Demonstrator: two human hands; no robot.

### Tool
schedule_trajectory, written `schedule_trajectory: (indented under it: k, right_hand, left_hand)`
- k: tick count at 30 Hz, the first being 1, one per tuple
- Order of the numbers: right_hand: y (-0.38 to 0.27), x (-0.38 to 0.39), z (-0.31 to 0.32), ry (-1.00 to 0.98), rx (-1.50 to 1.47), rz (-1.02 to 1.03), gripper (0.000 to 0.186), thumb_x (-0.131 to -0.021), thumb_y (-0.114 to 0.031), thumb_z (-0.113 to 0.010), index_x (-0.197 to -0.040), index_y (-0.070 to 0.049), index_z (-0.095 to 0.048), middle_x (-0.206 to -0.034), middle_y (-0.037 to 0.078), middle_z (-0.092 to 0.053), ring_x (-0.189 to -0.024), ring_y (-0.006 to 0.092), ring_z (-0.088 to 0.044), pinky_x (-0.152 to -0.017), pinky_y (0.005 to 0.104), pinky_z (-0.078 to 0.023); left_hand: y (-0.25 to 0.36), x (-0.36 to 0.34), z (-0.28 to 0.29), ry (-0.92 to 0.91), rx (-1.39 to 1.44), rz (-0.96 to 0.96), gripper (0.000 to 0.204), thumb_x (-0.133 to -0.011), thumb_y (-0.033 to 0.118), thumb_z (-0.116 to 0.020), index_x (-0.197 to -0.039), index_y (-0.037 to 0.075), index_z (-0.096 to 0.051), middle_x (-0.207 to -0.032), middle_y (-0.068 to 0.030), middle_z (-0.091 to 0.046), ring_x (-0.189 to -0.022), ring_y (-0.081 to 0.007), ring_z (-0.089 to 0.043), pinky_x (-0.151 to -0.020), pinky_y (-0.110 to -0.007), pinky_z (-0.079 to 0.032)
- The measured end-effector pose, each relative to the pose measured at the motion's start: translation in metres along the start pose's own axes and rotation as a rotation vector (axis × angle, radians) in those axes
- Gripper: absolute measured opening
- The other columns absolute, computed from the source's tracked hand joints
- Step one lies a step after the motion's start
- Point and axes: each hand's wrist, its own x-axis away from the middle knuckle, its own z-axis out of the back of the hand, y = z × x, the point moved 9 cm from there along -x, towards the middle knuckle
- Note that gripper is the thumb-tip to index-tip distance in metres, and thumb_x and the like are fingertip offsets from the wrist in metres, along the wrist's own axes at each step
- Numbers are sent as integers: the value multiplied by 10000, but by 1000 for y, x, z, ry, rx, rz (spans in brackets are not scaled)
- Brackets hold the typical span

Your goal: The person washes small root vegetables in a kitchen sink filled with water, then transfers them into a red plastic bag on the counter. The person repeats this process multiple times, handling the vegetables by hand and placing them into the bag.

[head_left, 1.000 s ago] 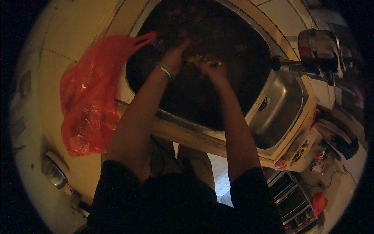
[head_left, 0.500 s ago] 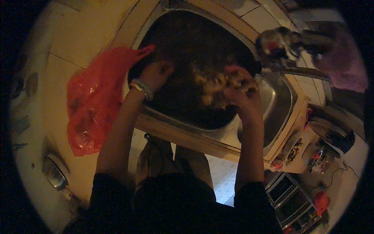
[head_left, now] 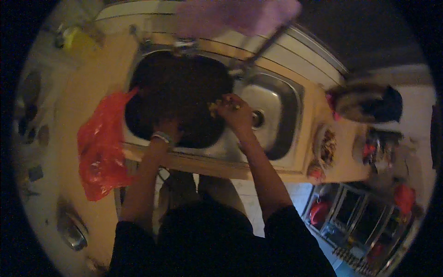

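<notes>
Right hand (head_left: 236,111): from my remote post I saw it curled around a cluster of small yellowish pieces (head_left: 216,108), which showed at the fingers on its left side. It hung at the right edge of the dark sink (head_left: 180,78), with the steel sink (head_left: 272,97) just to its right.

Left hand (head_left: 168,129): it was over the near part of the dark sink, a pale bracelet (head_left: 161,136) at its wrist. The fingers sank into shadow, and I could not tell whether they were open, closed or gripping anything.

Change: one second earlier I had both hands close together, deep in the dark sink; half a second earlier the right hand carried the pieces over its right part. The hands now stood well apart, and my view had turned to take in all of the steel sink. I judged the handful to be parted from whatever lay in the dark sink, though the dimness hid its contents.

Surroundings: left of the left hand, a red bag (head_left: 104,143) sat on the table (head_left: 85,87). Well to the right of the right hand, a dish (head_left: 326,147) bore small mottled pieces. Beyond both hands hung a pink cloth (head_left: 235,16).
</notes>
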Motion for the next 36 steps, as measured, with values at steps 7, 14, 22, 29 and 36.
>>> schedule_trajectory:
  k: [7,14,22,29,36]
  right_hand:
    - [109,83,222,509,-434,-98,367,-718,-168,-744,-1034,-43,-605,-873,54,-636,-706,113,-585,-573,263,-500]
    - [205,144,376,776,-536,-105,570,-705,-206,-764,-1171,2,-510,-1028,142,-589,-878,182,-594,-691,307,-514]
    - [254,121,431,814,517,-316,707,-735,-411,-703,-1281,-52,-435,-1111,193,-555,-941,318,-580,-795,381,-474]
    - [80,80,259,509,732,281,367,-842,-188,-612,-1156,-17,-530,-1139,171,-547,-1041,316,-526,-912,379,-411]
    - [-37,39,-36,-171,407,579,409,-750,-165,-663,-1129,-75,-539,-1204,158,-488,-1075,352,-495,-913,410,-408]
  left_hand:
    - [37,3,-17,-130,207,-134,580,-796,309,-614,-1302,105,-416,-1365,-209,-352,-1264,-370,-330,-1042,-408,-308]
    - [35,2,-23,-125,143,-105,569,-796,279,-623,-1290,80,-424,-1353,-212,-366,-1220,-364,-397,-1023,-394,-341]
    - [13,4,4,225,17,56,612,-759,195,-664,-1301,87,-401,-1424,-230,-213,-1247,-389,-346,-1014,-422,-344]
    - [-13,-7,49,540,-66,-88,771,-706,254,-713,-1346,83,-317,-1389,-229,-272,-1237,-407,-334,-1014,-445,-328]
    - [-30,-54,73,317,5,-75,499,-763,310,-639,-1176,64,-503,-1254,-208,-440,-1130,-363,-446,-928,-466,-396]
